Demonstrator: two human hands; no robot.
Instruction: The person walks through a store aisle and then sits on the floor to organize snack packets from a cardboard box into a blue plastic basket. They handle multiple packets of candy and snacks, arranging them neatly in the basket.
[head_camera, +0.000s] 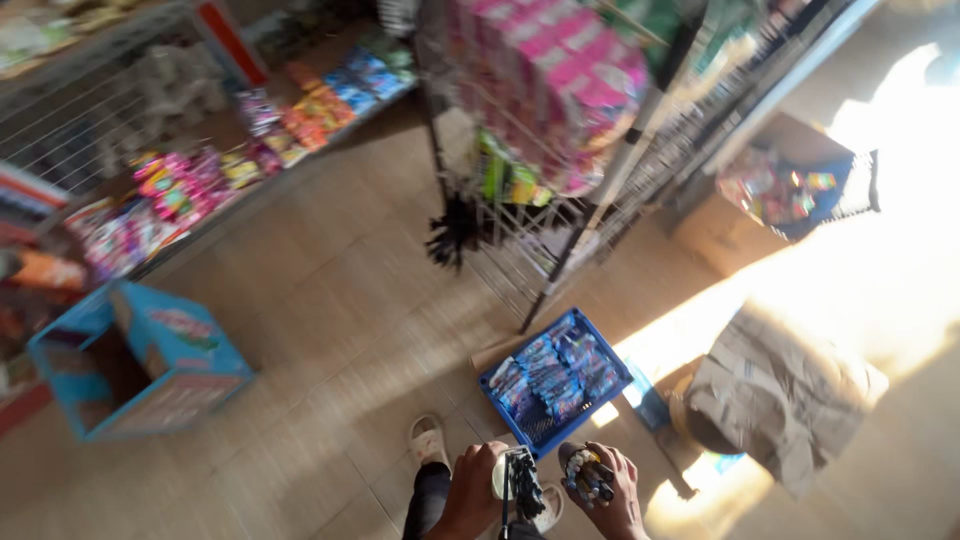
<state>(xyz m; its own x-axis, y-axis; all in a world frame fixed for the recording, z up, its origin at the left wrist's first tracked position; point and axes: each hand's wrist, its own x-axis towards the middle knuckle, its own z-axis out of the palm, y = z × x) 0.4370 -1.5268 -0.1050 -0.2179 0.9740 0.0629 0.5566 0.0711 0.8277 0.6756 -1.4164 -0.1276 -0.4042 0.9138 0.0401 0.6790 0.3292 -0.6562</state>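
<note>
Head view, and your two hands sit at the bottom edge, about six o'clock in the picture. Your left hand is curled shut around a dark bundle of small items, which stands roughly upright out of the fist, long axis running twelve to six, top end pointing toward twelve. Your right hand is cupped and closed on a second cluster of small packets, yellow and dark; blur keeps me from telling what they are or which way they point. The two hands are just beside each other, the bundle between them.

Going outward: at twelve o'clock from your right hand, near it, lies the blue crate on the tiled floor, packed with blue sachets. Its long axis runs from seven to one o'clock. Your right hand is the nearer of the two to it; from the left hand it sits at about one o'clock.

Your sandalled foot shows at eleven o'clock of the left hand. Farther out, at three o'clock of the crate, a crumpled brown sack lies in the sun. At nine o'clock, well apart, an open blue carton rests on its side. At twelve, beyond the crate, stands a wire rack hung with pink packets.
</note>
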